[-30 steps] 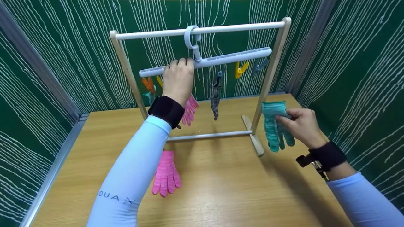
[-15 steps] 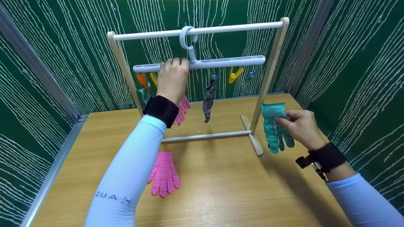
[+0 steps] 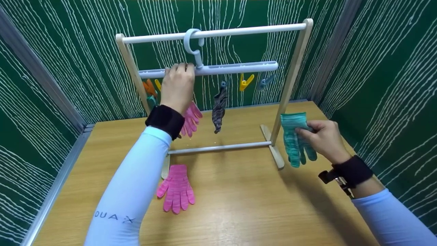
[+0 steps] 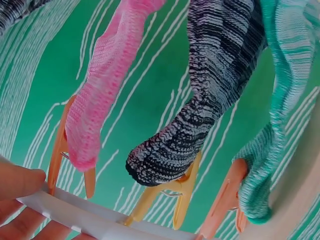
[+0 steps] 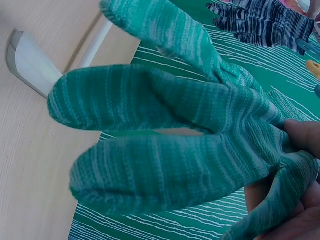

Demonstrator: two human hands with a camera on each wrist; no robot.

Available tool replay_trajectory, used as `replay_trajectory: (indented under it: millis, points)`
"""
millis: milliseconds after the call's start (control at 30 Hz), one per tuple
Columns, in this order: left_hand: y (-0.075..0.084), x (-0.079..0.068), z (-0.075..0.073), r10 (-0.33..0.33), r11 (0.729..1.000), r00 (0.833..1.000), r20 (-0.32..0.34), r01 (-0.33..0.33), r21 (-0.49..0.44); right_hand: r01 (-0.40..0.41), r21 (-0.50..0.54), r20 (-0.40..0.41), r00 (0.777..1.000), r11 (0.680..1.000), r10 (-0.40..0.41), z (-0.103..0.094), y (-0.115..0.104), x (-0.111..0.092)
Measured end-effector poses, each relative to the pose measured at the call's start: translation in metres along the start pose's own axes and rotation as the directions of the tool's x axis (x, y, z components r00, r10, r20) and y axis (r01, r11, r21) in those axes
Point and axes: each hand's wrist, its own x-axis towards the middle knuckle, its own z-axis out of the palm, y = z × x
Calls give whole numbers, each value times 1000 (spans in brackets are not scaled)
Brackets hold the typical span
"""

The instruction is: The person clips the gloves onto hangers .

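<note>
My left hand [image 3: 178,85] grips the white hanger bar [image 3: 235,68] just left of its hook, which loops over the rack's top rod. In the left wrist view, a pink glove [image 4: 95,110], a black-and-grey glove [image 4: 200,100] and a green glove [image 4: 260,165] hang from clips near that hand. Another black-and-grey glove [image 3: 219,111] hangs from a blue clip right of the hook. Nothing hangs from the yellow clip [image 3: 246,82] or the blue clip [image 3: 266,82] farther right. At the rack's right side, my right hand [image 3: 326,140] pinches a green striped glove [image 3: 294,136], fingers downward.
A pink glove [image 3: 177,189] lies flat on the wooden table [image 3: 239,205], in front of the rack's left foot. The wooden rack [image 3: 292,75] stands across the back, its right foot [image 3: 273,147] near the held glove. Green walls surround the table.
My left hand has shifted the hanger leftward along the rod and levelled its bar; the clipped gloves moved with it. My right hand stays nearly in place with the green glove.
</note>
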Motion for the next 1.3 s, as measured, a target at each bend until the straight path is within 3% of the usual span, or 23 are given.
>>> replay_trajectory:
  millis: [267,667,1300]
  points:
    - [-6,-5,-2,-19,1000,1000,17,19,-12,-2,5,9,1000,1000,2,1,1,-1]
    - [-6,-7,0,-2,1000,999,-39,3,3,-3,8,22,1000,1000,3,3,2,-1]
    - [-7,-9,2,-3,1000,998,-69,3,10,-39,-5,58,998,999,40,3,1,0]
